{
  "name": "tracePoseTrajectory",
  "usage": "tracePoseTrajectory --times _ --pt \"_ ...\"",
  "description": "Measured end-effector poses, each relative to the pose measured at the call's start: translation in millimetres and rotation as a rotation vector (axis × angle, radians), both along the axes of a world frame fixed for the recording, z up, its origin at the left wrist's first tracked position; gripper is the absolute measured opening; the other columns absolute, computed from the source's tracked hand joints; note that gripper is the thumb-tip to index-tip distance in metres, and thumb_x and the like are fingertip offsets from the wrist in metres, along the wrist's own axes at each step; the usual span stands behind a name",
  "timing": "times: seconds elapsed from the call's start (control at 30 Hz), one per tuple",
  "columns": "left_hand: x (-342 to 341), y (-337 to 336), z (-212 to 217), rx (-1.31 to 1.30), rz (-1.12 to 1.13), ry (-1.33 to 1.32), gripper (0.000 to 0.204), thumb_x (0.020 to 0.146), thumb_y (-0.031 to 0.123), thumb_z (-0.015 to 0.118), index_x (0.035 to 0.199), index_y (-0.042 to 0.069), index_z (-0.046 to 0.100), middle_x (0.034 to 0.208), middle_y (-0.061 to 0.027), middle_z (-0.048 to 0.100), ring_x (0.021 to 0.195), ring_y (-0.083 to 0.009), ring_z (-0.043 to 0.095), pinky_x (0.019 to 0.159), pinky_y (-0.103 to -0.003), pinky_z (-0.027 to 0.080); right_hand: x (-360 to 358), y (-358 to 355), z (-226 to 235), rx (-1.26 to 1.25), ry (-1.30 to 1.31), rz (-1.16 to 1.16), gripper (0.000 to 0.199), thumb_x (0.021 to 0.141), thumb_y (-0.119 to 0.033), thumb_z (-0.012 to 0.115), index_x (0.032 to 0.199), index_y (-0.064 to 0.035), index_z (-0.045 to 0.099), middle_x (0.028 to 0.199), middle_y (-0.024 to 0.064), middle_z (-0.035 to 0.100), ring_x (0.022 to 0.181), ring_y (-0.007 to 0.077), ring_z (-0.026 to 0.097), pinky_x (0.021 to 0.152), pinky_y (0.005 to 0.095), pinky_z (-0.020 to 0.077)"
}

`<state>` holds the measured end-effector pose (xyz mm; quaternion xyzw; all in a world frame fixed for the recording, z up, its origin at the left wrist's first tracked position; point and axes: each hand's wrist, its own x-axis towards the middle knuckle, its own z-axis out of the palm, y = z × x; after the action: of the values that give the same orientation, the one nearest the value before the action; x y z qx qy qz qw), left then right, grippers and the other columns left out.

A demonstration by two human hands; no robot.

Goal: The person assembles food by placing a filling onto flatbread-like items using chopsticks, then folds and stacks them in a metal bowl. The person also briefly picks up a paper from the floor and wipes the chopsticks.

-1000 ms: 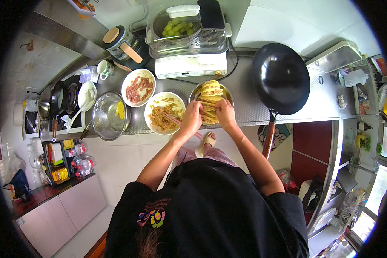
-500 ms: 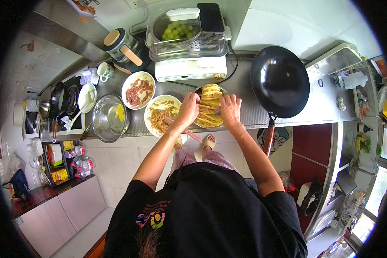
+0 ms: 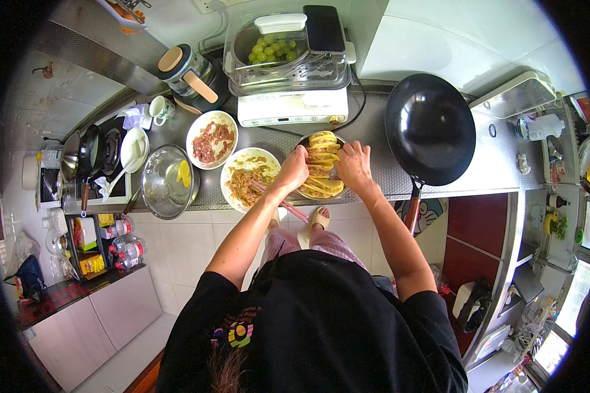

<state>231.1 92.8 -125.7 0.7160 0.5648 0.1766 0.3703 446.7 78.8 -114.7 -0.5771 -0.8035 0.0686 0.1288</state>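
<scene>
Both hands sit over the plate of yellow folded wraps [image 3: 324,171] at the counter's front edge, directly ahead of the person. Left hand [image 3: 294,169] is at the plate's left rim, fingers curled down onto the stack; it also has pink chopsticks [image 3: 278,201] pinched in it, their free ends trailing back toward the body and lying across the near rim of the white plate of shredded filling [image 3: 246,180]. Right hand [image 3: 354,165] is at the plate's right rim, fingers bent, tips touching the wraps; can't tell if it pinches one or just presses. Wraps lie betw. the two hands, stacked in a row running away from the person, each piece's long axis roughly left-right, i.e. spanning hand to hand. Neither hand is clearly nearer; both are in contact. Filling plate touches or nearly touches the wrap plate on its left, so left hand is the closer one to it. Black wok [image 3: 430,128] is just beside the right hand, on its right, handle pointing back over the counter edge. Bowl of minced meat [image 3: 211,139] and steel mixing bowl [image 3: 169,181] are further left, apart from the hands.
</scene>
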Motion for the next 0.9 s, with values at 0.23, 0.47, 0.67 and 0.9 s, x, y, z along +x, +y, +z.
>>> tracePoseTrajectory --times 0.23,0.47,0.67,0.9 --pt "-19.2 4.4 6.8 -0.053 -0.01 0.017 0.021 0.089 -0.005 0.049 0.11 0.001 0.047 0.098 -0.0261 0.064 0.091 -0.0444 0.065 0.082 -0.048 0.051 2.2 5.2 1.3 -0.027 -0.093 0.024 0.013 0.08 -0.021 0.069 0.083 -0.0081 0.07 0.094 0.0058 0.064 0.102 0.0247 0.053 0.089 0.044 0.0368" --pt "-18.1 -10.8 21.8 -0.172 -0.024 0.111 0.02 0.087 -0.003 0.052 0.108 -0.002 0.052 0.099 -0.0264 0.065 0.1 -0.0415 0.065 0.087 -0.045 0.05 4.7 6.8 1.0 -0.027 -0.05 0.054 0.012 0.08 -0.018 0.065 0.081 -0.0079 0.072 0.094 0.006 0.065 0.102 0.0249 0.053 0.089 0.0451 0.0354" --pt "-4.4 -18.5 21.6 -0.158 -0.003 0.102 0.019 0.088 -0.001 0.051 0.107 -0.002 0.053 0.099 -0.0279 0.066 0.098 -0.0431 0.065 0.086 -0.047 0.05 8.8 5.9 0.4 -0.051 -0.092 0.085 0.013 0.081 -0.017 0.063 0.083 -0.0081 0.072 0.094 0.0063 0.065 0.102 0.0258 0.053 0.089 0.046 0.035" --pt "-19.6 -17.8 16.6 -0.082 0.0 0.057 0.018 0.092 -0.001 0.049 0.11 -0.001 0.051 0.093 -0.0239 0.066 0.089 -0.0353 0.069 0.078 -0.042 0.053 13.5 3.2 0.9 0.002 -0.13 0.089 0.014 0.084 -0.022 0.065 0.077 -0.0095 0.069 0.089 0.0051 0.064 0.098 0.0244 0.054 0.087 0.0446 0.0365"
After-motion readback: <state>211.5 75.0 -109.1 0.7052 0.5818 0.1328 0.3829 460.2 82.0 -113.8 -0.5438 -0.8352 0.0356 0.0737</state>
